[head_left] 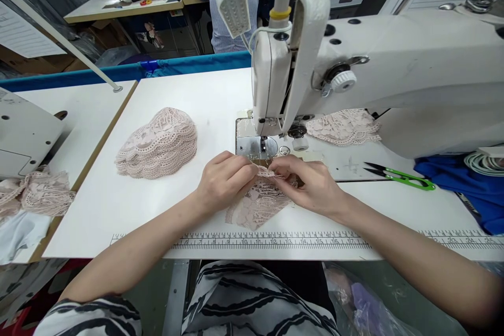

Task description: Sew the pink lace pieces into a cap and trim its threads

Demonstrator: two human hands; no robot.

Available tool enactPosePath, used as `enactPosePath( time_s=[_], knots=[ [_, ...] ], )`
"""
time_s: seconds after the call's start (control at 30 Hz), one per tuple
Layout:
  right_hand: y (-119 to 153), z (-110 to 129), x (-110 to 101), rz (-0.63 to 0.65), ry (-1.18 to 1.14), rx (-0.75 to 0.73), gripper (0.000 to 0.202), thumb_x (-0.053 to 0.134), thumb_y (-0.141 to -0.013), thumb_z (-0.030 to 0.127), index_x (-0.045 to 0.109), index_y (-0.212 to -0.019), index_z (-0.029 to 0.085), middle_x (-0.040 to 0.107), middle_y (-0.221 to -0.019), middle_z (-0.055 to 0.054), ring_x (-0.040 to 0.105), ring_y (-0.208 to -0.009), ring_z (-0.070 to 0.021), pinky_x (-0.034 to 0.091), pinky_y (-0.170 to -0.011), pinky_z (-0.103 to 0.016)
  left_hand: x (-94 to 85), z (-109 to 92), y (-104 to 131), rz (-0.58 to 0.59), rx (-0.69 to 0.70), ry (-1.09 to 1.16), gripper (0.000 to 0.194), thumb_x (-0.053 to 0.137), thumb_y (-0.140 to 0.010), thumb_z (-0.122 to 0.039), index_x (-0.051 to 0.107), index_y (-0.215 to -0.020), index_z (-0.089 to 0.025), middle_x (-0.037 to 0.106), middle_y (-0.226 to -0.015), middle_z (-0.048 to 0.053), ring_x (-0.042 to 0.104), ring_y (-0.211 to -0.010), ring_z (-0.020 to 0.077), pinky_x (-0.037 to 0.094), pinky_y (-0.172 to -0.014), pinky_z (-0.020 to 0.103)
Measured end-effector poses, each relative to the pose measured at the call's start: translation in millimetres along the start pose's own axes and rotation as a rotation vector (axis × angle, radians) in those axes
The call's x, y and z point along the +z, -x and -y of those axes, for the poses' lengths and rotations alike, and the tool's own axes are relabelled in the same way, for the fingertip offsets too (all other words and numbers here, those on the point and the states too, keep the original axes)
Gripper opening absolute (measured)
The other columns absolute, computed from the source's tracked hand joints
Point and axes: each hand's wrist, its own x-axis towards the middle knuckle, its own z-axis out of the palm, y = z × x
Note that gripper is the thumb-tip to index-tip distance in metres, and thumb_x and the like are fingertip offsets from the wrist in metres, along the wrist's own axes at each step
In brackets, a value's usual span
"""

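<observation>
A pale pink lace piece lies on the white table just in front of the sewing machine's needle plate. My left hand pinches its upper edge from the left. From the right, the thumb and fingers of my right hand grip the same edge, a short gap away. The lace hangs toward me between the hands, spread over the table. Above it stands the white sewing machine head, its presser foot just beyond my fingers. My fingertips partly hide the gathered edge.
A stack of pink lace pieces sits to the left. More lace lies behind the needle area. Green-handled scissors and blue cloth are at the right. A printed ruler runs along the front edge. Someone in a striped shirt sits beyond.
</observation>
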Motion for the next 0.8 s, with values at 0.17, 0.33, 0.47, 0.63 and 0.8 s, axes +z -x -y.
enactPosePath(
  time_s=[0.17, 0.33, 0.47, 0.63, 0.8],
  knots=[
    [-0.2, -0.4, -1.2, 0.010, 0.003, -0.002, 0.011, 0.059, -0.097, 0.019, 0.057, -0.108, 0.020, 0.071, -0.082, 0.000, 0.064, -0.062, -0.0103, 0.053, -0.053, -0.021, 0.4, -0.1, 0.2, 0.001, 0.001, -0.006, 0.014, 0.068, -0.088, -0.008, 0.056, -0.087, -0.016, 0.070, -0.073, 0.002, 0.062, -0.060, 0.0119, 0.048, -0.057, 0.027],
    [-1.5, -0.2, -1.6, 0.012, 0.008, -0.026, 0.015, 0.059, -0.097, 0.018, 0.062, -0.112, 0.020, 0.075, -0.091, -0.002, 0.070, -0.069, -0.0122, 0.058, -0.060, -0.022, 0.4, -0.5, 0.0, 0.001, -0.001, -0.018, 0.014, 0.064, -0.091, -0.008, 0.054, -0.089, -0.018, 0.069, -0.072, 0.000, 0.062, -0.061, 0.0111, 0.046, -0.056, 0.027],
    [-2.4, 0.7, -1.7, -0.009, 0.025, -0.031, 0.015, 0.059, -0.096, 0.016, 0.064, -0.110, 0.018, 0.076, -0.092, -0.003, 0.071, -0.069, -0.0119, 0.058, -0.058, -0.021, -1.5, -0.4, -0.9, 0.016, 0.004, -0.040, 0.012, 0.062, -0.093, -0.012, 0.053, -0.090, -0.020, 0.069, -0.073, -0.002, 0.062, -0.061, 0.0104, 0.045, -0.056, 0.026],
    [-3.1, 1.4, -2.9, -0.078, 0.104, -0.087, 0.013, 0.061, -0.095, 0.015, 0.067, -0.105, 0.020, 0.077, -0.084, 0.000, 0.071, -0.067, -0.0110, 0.057, -0.056, -0.021, -4.7, -1.6, -3.5, 0.048, 0.049, -0.072, 0.011, 0.061, -0.093, -0.013, 0.054, -0.089, -0.020, 0.069, -0.072, -0.002, 0.062, -0.060, 0.0110, 0.045, -0.055, 0.027],
    [-2.3, 0.3, -4.3, -0.118, 0.174, -0.211, 0.014, 0.063, -0.094, 0.010, 0.065, -0.102, 0.021, 0.076, -0.080, 0.000, 0.073, -0.069, -0.0128, 0.059, -0.057, -0.022, -1.8, -4.8, -1.6, 0.054, 0.006, -0.056, 0.007, 0.061, -0.094, -0.013, 0.057, -0.097, -0.018, 0.070, -0.072, -0.002, 0.061, -0.058, 0.0099, 0.046, -0.056, 0.026]
  ],
)
